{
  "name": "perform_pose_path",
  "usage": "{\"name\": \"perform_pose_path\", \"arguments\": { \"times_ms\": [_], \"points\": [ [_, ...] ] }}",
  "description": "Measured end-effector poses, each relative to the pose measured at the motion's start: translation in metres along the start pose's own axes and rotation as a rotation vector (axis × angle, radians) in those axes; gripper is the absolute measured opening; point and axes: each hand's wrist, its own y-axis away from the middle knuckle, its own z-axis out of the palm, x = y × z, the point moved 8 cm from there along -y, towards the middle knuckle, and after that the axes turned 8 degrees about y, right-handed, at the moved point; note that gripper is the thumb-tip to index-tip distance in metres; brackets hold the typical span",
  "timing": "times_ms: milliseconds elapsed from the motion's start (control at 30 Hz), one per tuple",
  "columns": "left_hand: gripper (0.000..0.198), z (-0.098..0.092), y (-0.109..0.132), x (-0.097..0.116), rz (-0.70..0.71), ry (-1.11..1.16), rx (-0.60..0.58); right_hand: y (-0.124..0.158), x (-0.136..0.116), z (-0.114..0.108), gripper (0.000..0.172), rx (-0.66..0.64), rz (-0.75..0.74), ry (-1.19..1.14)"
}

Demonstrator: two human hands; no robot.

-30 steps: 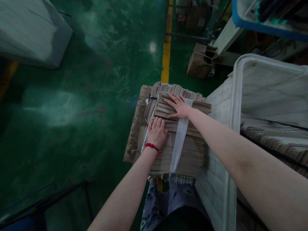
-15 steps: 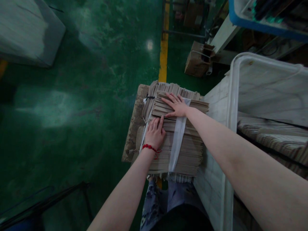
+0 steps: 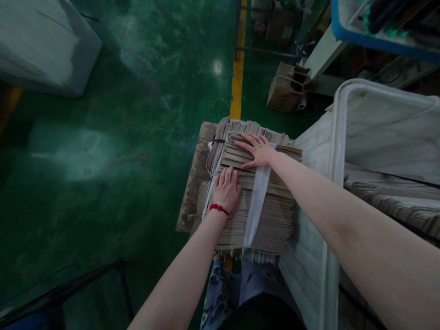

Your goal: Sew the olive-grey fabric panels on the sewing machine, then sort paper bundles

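A tall stack of flat brown cardboard sheets lies on a worn, board-like pad, bound by a white strap and a thin dark tie. My left hand rests flat on the stack's near part, beside the strap, with a red cord bracelet on its wrist. My right hand lies spread over the upper layers, across the strap. Neither hand grips anything.
A white cart with a pale rim stands right of the stack, holding more sheets. A cardboard box sits on the green floor near a yellow line. A grey bundle lies upper left.
My left fingers have spread slightly on the stack. The view shifted a little left, then back. The stack stays in place.
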Motion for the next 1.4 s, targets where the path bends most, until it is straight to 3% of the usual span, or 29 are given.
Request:
{"name": "perform_pose_path", "arguments": {
  "times_ms": [200, 433, 700, 967, 1400],
  "points": [
    [0.053, 0.0011, -0.0024, 0.0019, 0.064, 0.033, -0.019, 0.0014, 0.0017, 0.0027, 0.097, -0.014, -0.005, -0.025],
    [0.052, -0.0007, -0.0034, -0.001, 0.036, 0.036, -0.014, 0.0023, 0.0011, -0.001, 0.104, 0.044, 0.04, -0.031],
    [0.053, -0.0015, 0.002, -0.0032, 0.075, 0.062, 0.025, -0.0008, 0.0024, -0.0012, 0.1, -0.001, 0.036, -0.04],
    [0.062, -0.0029, 0.0019, -0.0029, 0.051, 0.038, 0.018, -0.0036, 0.0022, -0.0003, 0.1, -0.012, 0.034, -0.027],
    [0.055, -0.0033, -0.0027, -0.0004, 0.024, 0.013, -0.014, -0.0037, 0.0035, 0.0015, 0.101, -0.026, 0.038, -0.037]
  ]
}}
